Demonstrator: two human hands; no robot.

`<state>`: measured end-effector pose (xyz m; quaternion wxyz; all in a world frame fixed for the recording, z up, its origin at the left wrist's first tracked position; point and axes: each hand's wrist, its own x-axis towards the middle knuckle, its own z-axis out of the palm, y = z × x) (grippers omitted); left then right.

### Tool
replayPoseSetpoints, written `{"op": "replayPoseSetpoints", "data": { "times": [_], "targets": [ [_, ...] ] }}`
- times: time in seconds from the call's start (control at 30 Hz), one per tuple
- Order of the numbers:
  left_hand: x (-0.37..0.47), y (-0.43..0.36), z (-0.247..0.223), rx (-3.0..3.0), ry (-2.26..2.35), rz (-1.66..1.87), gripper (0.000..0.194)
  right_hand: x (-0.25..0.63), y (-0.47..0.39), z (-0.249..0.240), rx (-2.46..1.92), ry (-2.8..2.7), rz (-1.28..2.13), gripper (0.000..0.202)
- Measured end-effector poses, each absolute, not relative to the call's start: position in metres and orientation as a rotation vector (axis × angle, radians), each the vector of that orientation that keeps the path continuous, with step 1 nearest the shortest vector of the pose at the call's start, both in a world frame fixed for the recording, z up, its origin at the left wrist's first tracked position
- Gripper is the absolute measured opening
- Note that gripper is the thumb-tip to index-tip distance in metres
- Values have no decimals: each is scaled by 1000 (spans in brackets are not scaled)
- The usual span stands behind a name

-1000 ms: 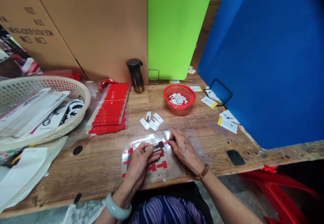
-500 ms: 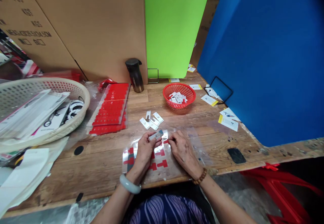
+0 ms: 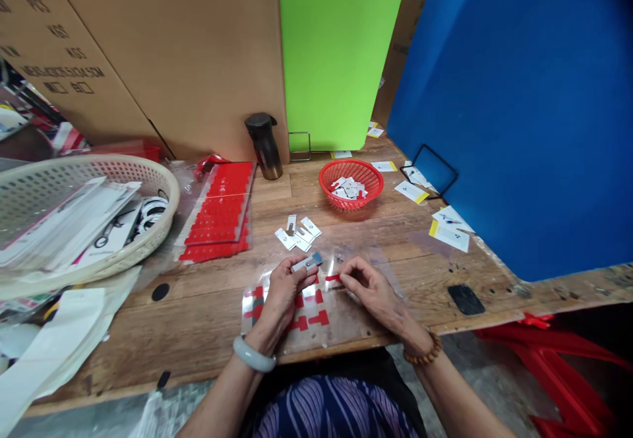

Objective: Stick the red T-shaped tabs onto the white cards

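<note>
My left hand (image 3: pixel 283 293) is closed on a small flat silver-grey plate (image 3: pixel 307 263), held between thumb and fingers above the table. My right hand (image 3: pixel 368 287) pinches a red T-shaped sticker (image 3: pixel 333 278) at one end. Beneath both hands lies a clear plastic sheet (image 3: pixel 341 332) bearing several red T-shaped stickers (image 3: pixel 318 318). Just beyond my left hand rests a loose group of similar small plates (image 3: pixel 298 233). Farther back, a red basket (image 3: pixel 351 206) contains many pale pieces, some with red on them.
Red sticker sheets (image 3: pixel 222 204) and a large cream basket (image 3: pixel 171 194) of packaged cards are at left. A dark tumbler (image 3: pixel 266 148) stands by the cardboard (image 3: pixel 198 62). Green (image 3: pixel 341 49) and blue boards (image 3: pixel 519 128) rise behind; yellow-edged cards (image 3: pixel 450 235) lie at right.
My right hand has moved right and away from my left, with the red sticker now lifted off the sheet in its fingers. My left hand still holds the plate.
</note>
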<state>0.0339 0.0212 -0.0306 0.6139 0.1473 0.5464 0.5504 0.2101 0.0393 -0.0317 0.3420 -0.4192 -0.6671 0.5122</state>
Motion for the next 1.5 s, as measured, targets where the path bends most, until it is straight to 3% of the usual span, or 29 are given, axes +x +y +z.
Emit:
{"op": "replayPoseSetpoints", "data": {
  "times": [0.43,1.5],
  "targets": [
    [36,-30,-4,242,1107,1084,31,199,13,-11,-1208,-1715,1209,9],
    [41,-31,1,296,1193,1010,28,198,6,-2,-1200,-1864,1197,11]
  ]
}}
